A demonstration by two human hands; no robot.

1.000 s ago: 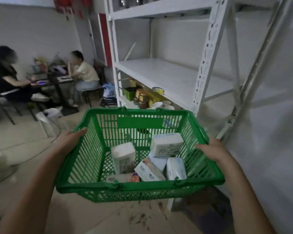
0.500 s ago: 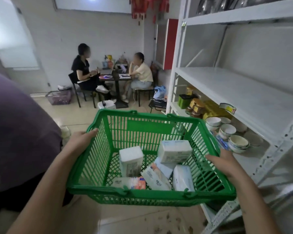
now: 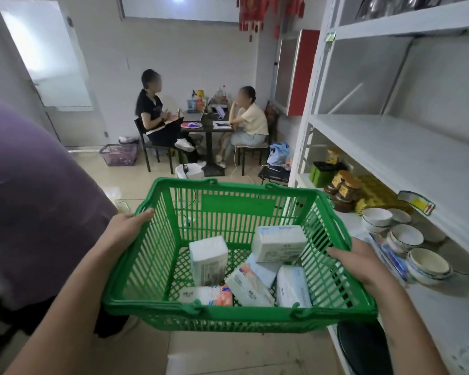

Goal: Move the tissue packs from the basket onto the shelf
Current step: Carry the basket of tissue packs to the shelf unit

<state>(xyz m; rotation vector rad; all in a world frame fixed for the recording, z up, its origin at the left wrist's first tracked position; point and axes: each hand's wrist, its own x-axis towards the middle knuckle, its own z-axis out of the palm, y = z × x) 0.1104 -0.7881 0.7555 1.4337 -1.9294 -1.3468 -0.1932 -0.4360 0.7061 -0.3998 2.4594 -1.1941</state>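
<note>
Tissue packs (image 3: 251, 269) are all sitting in the green basket (image 3: 157, 266) right now, none on the shelf (image 3: 406, 147) yet. One pack (image 3: 208, 259) is standing upright near the middle, another (image 3: 279, 242) is lying tilted toward the right wall and resting on the ones under it, and a few more are lying flat along the near side, including one with an orange end (image 3: 206, 295) and a plain white one (image 3: 293, 286) at the right. The basket is being held up in the air, both handles folded down on the rim. The left hand (image 3: 129, 226) is gripping the left rim, fingers curled over the top edge, and the right hand (image 3: 359, 259) is clamping the right rim the same way, fingers hooked inside the wall. The shelf is standing just to the right of the basket, its middle board bare and white, while the board below is holding some bowls (image 3: 405, 236), a couple of jars (image 3: 345, 194) and green boxes (image 3: 321, 173). To the left, someone in a purple top (image 3: 38, 198) is standing close by. Farther back, two people are sitting at a small dark table (image 3: 206, 125) with laptops and bottles on it, and a purple basket (image 3: 118, 154) is sitting on the floor by the wall.
</note>
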